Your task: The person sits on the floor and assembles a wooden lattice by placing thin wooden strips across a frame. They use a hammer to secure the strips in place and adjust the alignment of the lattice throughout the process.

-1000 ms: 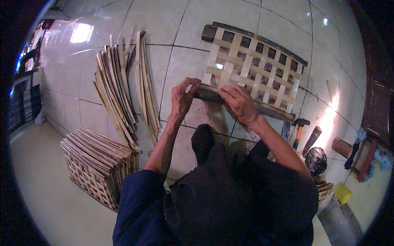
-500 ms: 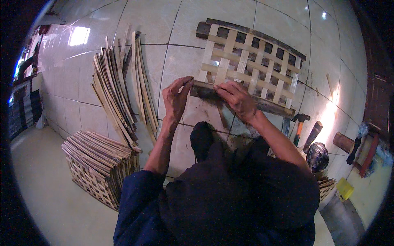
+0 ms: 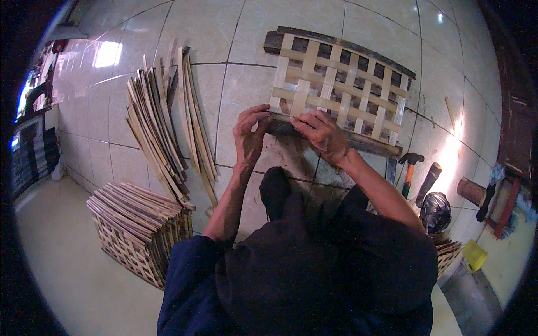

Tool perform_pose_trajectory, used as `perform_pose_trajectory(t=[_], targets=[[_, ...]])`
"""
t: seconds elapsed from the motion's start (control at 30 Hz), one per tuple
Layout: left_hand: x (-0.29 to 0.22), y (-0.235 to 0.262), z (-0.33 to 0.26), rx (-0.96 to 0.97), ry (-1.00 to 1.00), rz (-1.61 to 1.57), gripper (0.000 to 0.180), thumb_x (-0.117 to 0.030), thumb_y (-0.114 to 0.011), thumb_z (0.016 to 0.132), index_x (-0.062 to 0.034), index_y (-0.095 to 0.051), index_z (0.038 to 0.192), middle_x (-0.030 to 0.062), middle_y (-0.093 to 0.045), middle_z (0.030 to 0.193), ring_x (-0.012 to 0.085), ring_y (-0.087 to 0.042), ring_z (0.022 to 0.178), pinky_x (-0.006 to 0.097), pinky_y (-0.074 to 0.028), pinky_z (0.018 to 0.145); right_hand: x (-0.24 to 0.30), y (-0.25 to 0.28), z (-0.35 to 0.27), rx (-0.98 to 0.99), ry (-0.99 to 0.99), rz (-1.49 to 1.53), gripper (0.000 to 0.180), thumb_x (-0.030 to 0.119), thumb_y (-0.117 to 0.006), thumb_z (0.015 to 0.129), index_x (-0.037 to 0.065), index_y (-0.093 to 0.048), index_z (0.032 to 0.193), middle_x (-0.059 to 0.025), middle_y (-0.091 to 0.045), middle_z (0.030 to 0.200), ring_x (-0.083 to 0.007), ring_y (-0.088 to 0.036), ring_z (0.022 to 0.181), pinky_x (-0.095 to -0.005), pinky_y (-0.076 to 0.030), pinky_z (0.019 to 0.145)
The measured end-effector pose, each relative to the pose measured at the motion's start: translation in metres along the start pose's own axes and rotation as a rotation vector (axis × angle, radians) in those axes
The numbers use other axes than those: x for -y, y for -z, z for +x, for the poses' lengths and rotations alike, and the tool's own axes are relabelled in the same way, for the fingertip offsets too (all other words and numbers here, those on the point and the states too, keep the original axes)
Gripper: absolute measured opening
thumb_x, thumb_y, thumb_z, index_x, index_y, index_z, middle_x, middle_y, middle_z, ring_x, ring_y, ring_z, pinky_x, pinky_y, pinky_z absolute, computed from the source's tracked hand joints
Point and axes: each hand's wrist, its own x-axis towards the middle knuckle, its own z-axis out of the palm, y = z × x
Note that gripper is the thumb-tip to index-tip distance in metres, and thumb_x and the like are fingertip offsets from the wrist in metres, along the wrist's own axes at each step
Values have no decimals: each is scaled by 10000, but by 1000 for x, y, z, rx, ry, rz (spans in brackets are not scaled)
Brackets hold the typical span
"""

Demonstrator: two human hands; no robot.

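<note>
A woven bamboo panel (image 3: 346,84) of pale crossing strips lies on the floor, set between two dark wooden bars. Along the near bar (image 3: 370,144), both my hands work at the panel's left corner. My left hand (image 3: 250,130) is pinched closed at the left end of a thin bamboo strip (image 3: 281,117) lying along that bar. Farther right, my right hand (image 3: 322,131) presses its thumb and fingers together on the same strip. The fingertips hide part of the strip and the bar under it.
Loose bamboo strips (image 3: 147,120) lie in bundles at the left. Nearer stands a stack of finished woven panels (image 3: 131,235). At the right are a hammer (image 3: 411,168), a wooden-handled tool (image 3: 429,180), a black plastic bag (image 3: 436,213) and a yellow container (image 3: 474,256). Tiles cover the floor.
My left hand has shifted slightly right, toward my right hand, and its fingers have curled more. The right hand stays nearly in place; the whole view has moved a little.
</note>
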Motion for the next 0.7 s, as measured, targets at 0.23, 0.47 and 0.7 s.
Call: perform_pose_trajectory(t=[0.23, 0.47, 0.7], targets=[[6, -4, -2, 9, 15, 29, 126, -10, -686, 819, -34, -714, 939, 115, -684, 1122, 244, -633, 1054, 337, -528, 889, -2, -3, -2, -2, -6, 13, 473, 94, -548, 799, 79, -583, 1270, -49, -593, 1148, -239, -545, 1063, -321, -496, 943], [17, -10, -1, -51, -138, 60, 152, 16, -712, 756, -43, -703, 896, 89, -702, 1071, 245, -625, 1032, 352, -498, 884, -1, 0, -1, -73, 16, 64, 368, 89, -592, 853, 91, -621, 1220, -60, -597, 1139, -252, -554, 1065, -350, -489, 926], [28, -5, -4, -28, -125, 67, 125, -19, -706, 805, -59, -719, 922, 106, -686, 1114, 256, -611, 1070, 368, -492, 914, 3, 61, -105, -379, -453, -114, 292, 80, -612, 887, 52, -636, 1177, -113, -607, 1098, -307, -569, 1038, -391, -477, 922]])
